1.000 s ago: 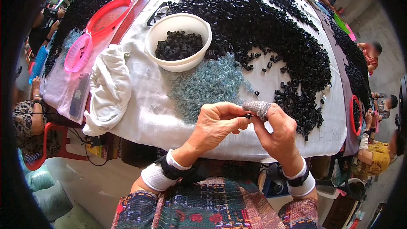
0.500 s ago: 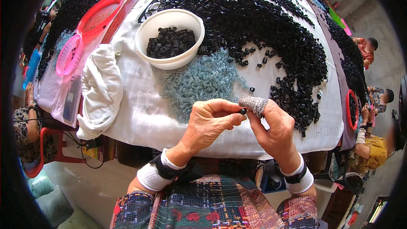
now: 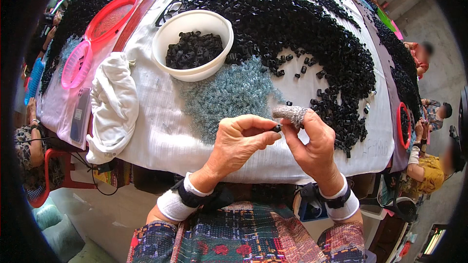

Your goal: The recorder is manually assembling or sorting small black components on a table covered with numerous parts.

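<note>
A small black piece (image 3: 277,128) sits pinched between both hands, just in front of the pale blue heap (image 3: 229,95) on the counter (image 3: 161,131). The left hand (image 3: 240,141) has its fingers closed on the piece; the right hand (image 3: 314,146), its forefinger wrapped in a grey cover (image 3: 290,113), grips it too. Behind the heap stands a white bowl (image 3: 192,44) of black pieces; right of the heap curves a broad black pile (image 3: 317,39); left lies a white cloth (image 3: 113,102).
</note>
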Tool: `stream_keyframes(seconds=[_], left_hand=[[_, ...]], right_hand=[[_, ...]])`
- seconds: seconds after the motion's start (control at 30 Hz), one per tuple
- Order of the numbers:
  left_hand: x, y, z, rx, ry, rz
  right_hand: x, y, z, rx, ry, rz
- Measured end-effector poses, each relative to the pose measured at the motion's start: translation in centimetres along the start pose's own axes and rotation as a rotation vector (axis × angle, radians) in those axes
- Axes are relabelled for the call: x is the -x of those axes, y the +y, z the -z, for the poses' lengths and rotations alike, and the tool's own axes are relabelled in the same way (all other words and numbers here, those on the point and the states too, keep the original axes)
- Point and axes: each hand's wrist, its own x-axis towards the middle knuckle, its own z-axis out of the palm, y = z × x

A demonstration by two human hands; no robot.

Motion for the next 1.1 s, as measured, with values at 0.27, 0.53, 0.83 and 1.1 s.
stream_keyframes(seconds=[0.27, 0.53, 0.83, 1.1], left_hand=[[-0.1, -0.5, 0.1, -0.006, 0.016, -0.034], [-0.1, 0.2, 0.5, 0.078, 0.025, 0.045], [-0.1, 0.5, 1.2, 0.160, 0.047, 0.078], [-0.2, 0.5, 1.7, 0.182, 0.032, 0.094]], right_hand=[[0.7, 0.2, -0.2, 0.148, -0.001, 0.145], [-0.5, 2.9, 1.3, 0.123, 0.207, -0.138], [-0.7, 7.9, -0.6, 0.258, 0.037, -0.269], [-0.6, 9.0, -2.2, 0.476, -0.069, -0.278]])
